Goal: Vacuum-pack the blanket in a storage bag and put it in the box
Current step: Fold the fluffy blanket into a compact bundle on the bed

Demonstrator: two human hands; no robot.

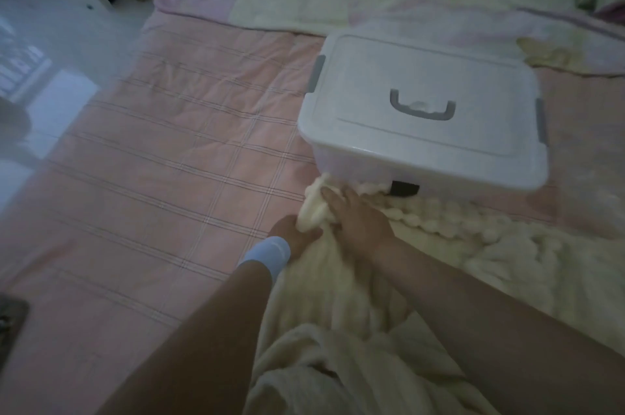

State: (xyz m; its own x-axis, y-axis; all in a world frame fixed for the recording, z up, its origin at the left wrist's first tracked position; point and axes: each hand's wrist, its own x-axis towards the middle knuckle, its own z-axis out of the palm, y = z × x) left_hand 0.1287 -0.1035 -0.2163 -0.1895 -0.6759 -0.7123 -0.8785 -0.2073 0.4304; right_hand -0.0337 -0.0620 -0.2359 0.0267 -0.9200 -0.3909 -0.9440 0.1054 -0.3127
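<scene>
On the pink checked bed [169,144], the left hand [293,236] grips a bunched corner of the cream chunky-knit blanket [456,245] — the right hand [359,221] lies over the same bunch, perhaps clasping it — just beside the lidded white box [422,130].

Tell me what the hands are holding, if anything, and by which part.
Both the left hand and the right hand grip the cream blanket by its bunched end, just in front of the white box.

The box [422,110] sits on the bed [152,144]; blanket [507,262] lies before it.
</scene>
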